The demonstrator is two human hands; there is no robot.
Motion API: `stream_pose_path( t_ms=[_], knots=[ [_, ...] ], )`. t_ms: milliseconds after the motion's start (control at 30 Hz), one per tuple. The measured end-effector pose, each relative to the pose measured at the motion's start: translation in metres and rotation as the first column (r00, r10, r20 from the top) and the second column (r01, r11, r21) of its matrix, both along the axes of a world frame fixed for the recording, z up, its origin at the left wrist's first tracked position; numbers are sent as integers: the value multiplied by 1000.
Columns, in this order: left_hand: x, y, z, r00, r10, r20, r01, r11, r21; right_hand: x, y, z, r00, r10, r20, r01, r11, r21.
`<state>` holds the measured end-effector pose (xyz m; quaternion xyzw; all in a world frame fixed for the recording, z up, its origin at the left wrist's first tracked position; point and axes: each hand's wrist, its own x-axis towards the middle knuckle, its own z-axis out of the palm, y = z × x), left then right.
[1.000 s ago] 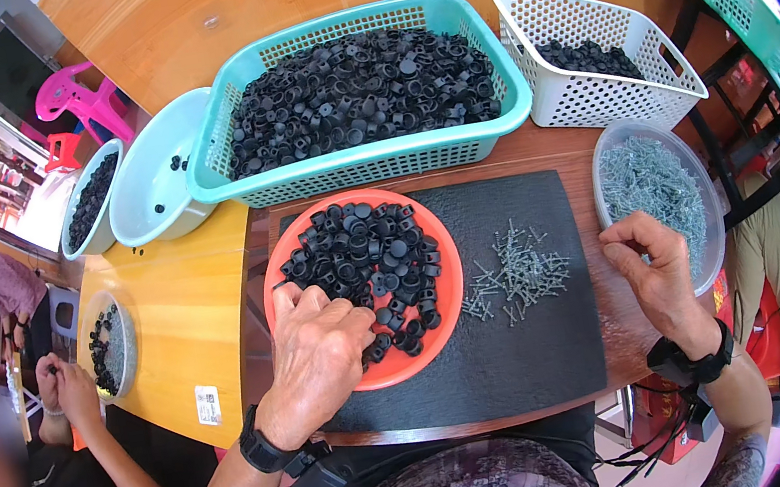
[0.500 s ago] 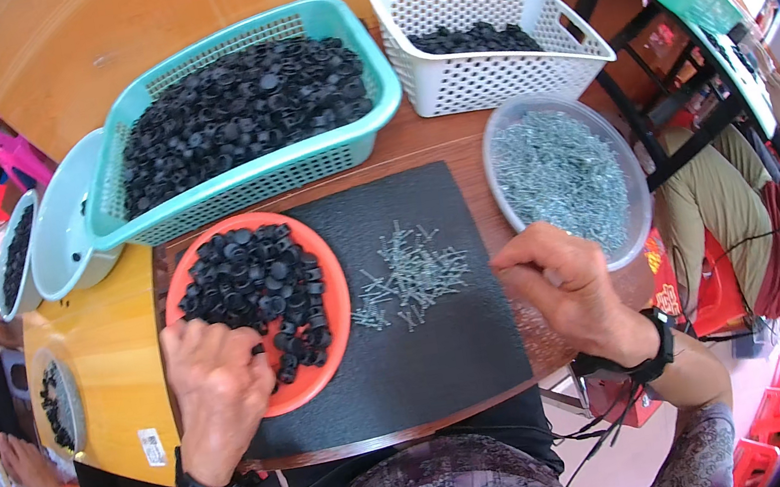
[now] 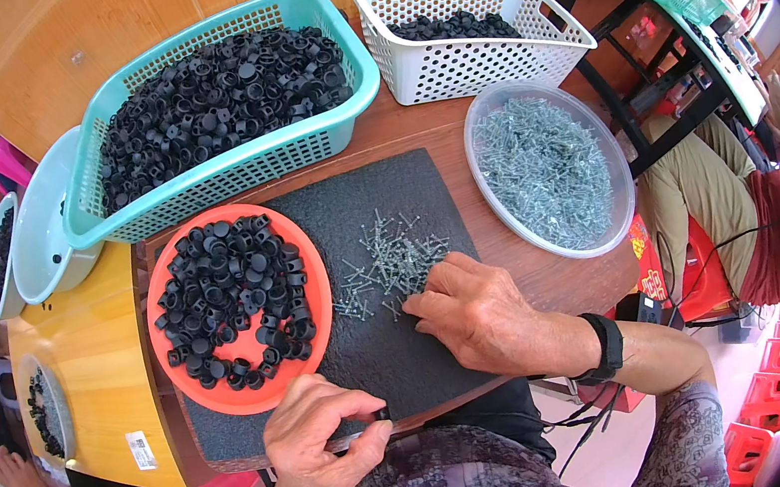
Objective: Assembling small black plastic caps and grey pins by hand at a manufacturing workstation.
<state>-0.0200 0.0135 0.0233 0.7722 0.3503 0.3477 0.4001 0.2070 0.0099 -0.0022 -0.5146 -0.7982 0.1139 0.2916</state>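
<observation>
Between the thumb and index finger of my left hand (image 3: 319, 445) is a small black plastic cap (image 3: 381, 413), held at the table's front edge. My right hand (image 3: 482, 315) reaches down onto the black mat (image 3: 376, 351), its fingertips drawn together at the near right edge of a loose pile of silver screws (image 3: 387, 259). Whatever those fingertips pinch is hidden. To the left of the screws stands a round orange-red plate (image 3: 244, 346) with many black caps (image 3: 229, 278) on it.
Behind the mat stand a teal basket (image 3: 228, 172) heaped with black caps and a white basket (image 3: 475, 69) holding more. A clear round tub (image 3: 549, 159) of screws is at the right. A pale bowl (image 3: 50, 264) sits far left. Other people sit on both sides.
My left hand has left the orange-red plate, moving nearer and right with a black cap. My right hand has gone from beside the screw tub left and down to the screw pile.
</observation>
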Motion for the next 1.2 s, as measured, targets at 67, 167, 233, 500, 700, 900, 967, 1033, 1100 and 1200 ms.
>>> stream_pose_path(
  t_ms=[67,167,233,500,700,900,967,1033,1100,1200],
  knots=[
    [0,-1,-5,998,-18,57,24,995,-95,-1,2,0,1000,7,-8,-7,1000,-8],
    [0,-1,-8,997,3,80,6,994,-111,-6,8,0,1000,-21,-1,21,1000,-5],
    [1,-3,-12,994,25,110,-9,989,-145,-9,14,-1,1000,-4,11,4,1000,10],
    [8,-10,-22,973,63,221,37,905,-423,-7,10,0,989,47,140,-55,997,59],
    [8,-9,-29,967,88,238,30,892,-452,-13,11,-2,992,48,118,-56,997,59],
    [7,-9,-30,965,93,246,34,884,-466,-10,11,-2,994,39,102,-42,999,28],
    [6,-9,-29,971,81,224,27,896,-443,-11,11,0,991,75,109,-78,996,30],
    [6,-9,-28,970,82,230,32,891,-454,-11,13,2,985,138,99,-139,990,3],
    [7,-9,-28,969,82,231,36,884,-466,-12,14,0,987,138,85,-139,990,14],
    [8,-12,-31,920,208,332,45,785,-617,-13,11,-1,991,126,36,-127,991,29]
  ],
)
